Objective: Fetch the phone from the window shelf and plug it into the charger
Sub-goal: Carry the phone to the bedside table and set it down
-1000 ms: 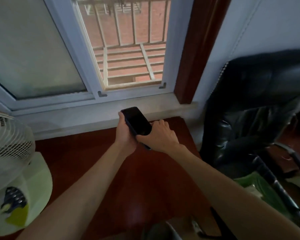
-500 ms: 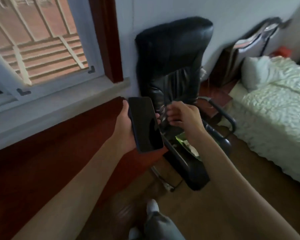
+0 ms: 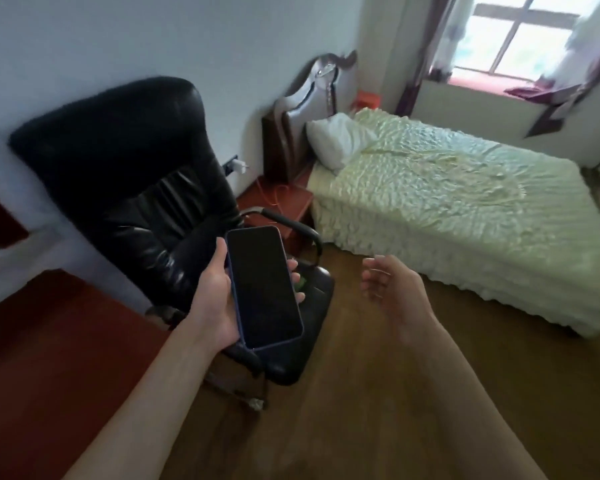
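My left hand (image 3: pixel 212 299) holds a dark phone (image 3: pixel 262 287) with a black screen facing up, thumb on its left edge and fingertips curled around the right edge. It hovers in front of the black chair. My right hand (image 3: pixel 392 289) is to the right of the phone, apart from it, fingers loosely curled and holding nothing. A white charger (image 3: pixel 239 165) sits plugged in a wall socket behind the chair, and an orange cable (image 3: pixel 274 197) trails from there onto a low red-brown bedside table.
A black leather office chair (image 3: pixel 136 188) stands against the wall between me and the socket. A bed (image 3: pixel 465 202) with a pale green cover and white pillow fills the right side. Wood floor (image 3: pixel 378 393) lies ahead; a red-brown ledge (image 3: pixel 42 341) is at left.
The view has swung right, away from the window shelf toward the chair and bed. My right hand let go of the phone and moved off right; my left hand keeps it.
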{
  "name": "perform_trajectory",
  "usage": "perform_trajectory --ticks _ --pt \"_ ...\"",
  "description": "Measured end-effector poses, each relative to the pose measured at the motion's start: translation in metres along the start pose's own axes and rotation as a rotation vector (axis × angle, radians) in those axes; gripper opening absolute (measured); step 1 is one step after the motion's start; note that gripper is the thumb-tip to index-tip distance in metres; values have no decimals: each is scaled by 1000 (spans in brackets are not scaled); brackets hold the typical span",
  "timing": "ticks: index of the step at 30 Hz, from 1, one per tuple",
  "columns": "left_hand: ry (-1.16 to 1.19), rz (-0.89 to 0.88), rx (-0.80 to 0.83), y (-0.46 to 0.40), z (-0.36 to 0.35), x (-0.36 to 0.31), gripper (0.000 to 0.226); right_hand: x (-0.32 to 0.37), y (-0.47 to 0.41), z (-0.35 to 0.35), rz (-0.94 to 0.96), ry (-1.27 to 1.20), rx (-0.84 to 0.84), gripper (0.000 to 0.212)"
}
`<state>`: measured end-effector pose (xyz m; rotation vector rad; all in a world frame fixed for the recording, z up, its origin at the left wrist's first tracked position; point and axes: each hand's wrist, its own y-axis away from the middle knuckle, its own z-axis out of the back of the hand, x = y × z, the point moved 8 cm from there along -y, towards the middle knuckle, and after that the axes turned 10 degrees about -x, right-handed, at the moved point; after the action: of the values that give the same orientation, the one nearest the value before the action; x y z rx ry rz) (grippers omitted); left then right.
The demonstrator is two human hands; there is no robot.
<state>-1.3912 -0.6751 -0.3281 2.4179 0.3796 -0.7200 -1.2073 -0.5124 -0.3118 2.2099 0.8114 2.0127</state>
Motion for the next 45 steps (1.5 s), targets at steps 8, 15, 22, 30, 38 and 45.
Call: perform_trajectory --ticks 8,15,22,30,38,45 --pt "-64 62 20 -60 -144 127 84 52 -61 176 -2 -73 -76 18" --pt "-114 92 67 -119 -225 160 83 93 -129 249 7 -158 -103 17" --pt "-106 124 124 -229 -281 153 83 124 -233 256 19 -213 -85 21" --pt "-47 232 169 -383 -386 135 89 200 -378 274 62 -181 -212 22" --pt "-91 185 144 -510 -452 98 83 246 -508 269 33 -241 -250 20" --pt "-38 71 60 -626 -465 51 81 279 -654 236 -8 -182 -160 19"
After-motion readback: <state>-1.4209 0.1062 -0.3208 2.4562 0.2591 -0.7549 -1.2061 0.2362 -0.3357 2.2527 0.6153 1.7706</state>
